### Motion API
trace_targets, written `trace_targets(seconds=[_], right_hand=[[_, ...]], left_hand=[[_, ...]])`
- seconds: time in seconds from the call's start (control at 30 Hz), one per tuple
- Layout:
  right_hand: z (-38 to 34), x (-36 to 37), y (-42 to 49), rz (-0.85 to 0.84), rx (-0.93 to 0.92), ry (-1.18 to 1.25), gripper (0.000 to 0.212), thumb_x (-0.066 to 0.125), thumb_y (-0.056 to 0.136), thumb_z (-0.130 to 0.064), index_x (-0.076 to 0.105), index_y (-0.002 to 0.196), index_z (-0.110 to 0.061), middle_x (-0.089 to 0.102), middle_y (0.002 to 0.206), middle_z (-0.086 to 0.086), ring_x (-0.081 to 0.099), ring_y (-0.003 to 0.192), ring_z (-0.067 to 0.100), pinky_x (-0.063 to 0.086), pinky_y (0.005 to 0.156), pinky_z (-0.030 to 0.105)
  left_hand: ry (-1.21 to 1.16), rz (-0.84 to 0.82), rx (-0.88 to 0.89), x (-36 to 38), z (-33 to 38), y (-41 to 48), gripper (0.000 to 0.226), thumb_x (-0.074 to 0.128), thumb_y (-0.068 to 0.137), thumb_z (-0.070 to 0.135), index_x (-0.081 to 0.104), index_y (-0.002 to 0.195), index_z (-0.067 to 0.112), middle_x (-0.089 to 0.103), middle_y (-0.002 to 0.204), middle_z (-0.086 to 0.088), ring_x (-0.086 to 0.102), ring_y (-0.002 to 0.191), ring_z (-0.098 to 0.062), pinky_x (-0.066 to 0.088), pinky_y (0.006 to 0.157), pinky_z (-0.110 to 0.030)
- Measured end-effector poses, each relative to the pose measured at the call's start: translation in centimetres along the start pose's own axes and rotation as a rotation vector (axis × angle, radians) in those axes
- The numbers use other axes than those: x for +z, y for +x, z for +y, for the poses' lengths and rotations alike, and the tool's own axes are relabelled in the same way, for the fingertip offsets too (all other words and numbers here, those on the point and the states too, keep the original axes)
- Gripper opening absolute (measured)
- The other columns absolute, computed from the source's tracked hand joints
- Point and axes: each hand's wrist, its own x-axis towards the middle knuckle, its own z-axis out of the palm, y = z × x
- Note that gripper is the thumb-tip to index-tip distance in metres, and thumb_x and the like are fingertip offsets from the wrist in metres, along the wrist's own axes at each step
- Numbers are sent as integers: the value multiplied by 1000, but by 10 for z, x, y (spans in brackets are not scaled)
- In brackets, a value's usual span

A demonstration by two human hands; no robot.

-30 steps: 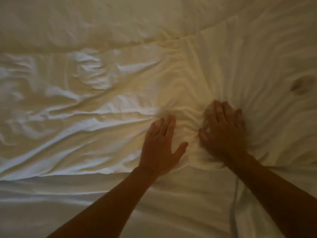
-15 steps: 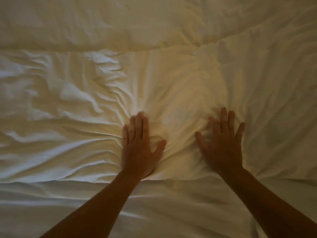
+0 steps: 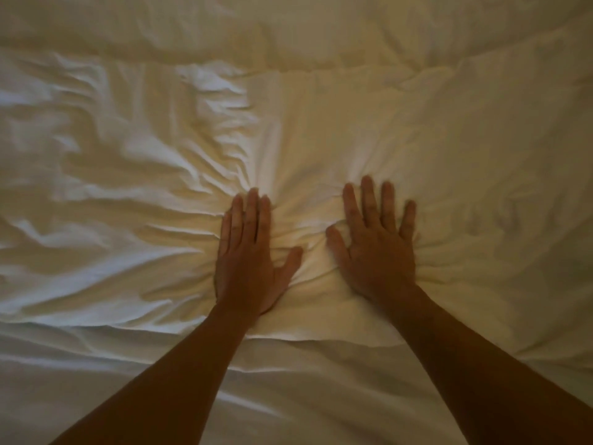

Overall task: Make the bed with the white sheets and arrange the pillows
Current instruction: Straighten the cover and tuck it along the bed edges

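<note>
- White crumpled cotton sheet [image 3: 134, 194] fills the view across the bed. Creases crowd from 9 to 11 o'clock, while the 3 o'clock side lies smoother.
- The left hand [image 3: 248, 252] and right hand [image 3: 375, 248] press flat on it at centre, each grip spread wide, holding nothing.
- Smoothing looks partway done. No pillows are in view, so arranging them probably remains.

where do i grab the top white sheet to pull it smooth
Probably its near edge, pinched from the person's side: it lies as a free fold over the lower layer; the middle is flat under the left hand and right hand.
</note>
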Motion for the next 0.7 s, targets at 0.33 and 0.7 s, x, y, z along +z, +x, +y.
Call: trace_targets(seconds=[0.33,0.7], right_hand=[[67,-43,27,30,33,4,79,23,96,-64,8,163,-25,4,170,12,2,156,36,2,123,61],[209,-156,81,92,15,-102,78,22,92,-65,23,161,-27,14,169,10,5,156,34,2,124,58]], left_hand=[[-141,146,253,-25,65,60,80,48,96,57,27,160,13,21,167,-8,18,155,-27,18,125,-48],[-303,165,182,-37,189,137,74,43,96,56,40,154,11,36,162,-8,33,148,-32,29,117,-52]])
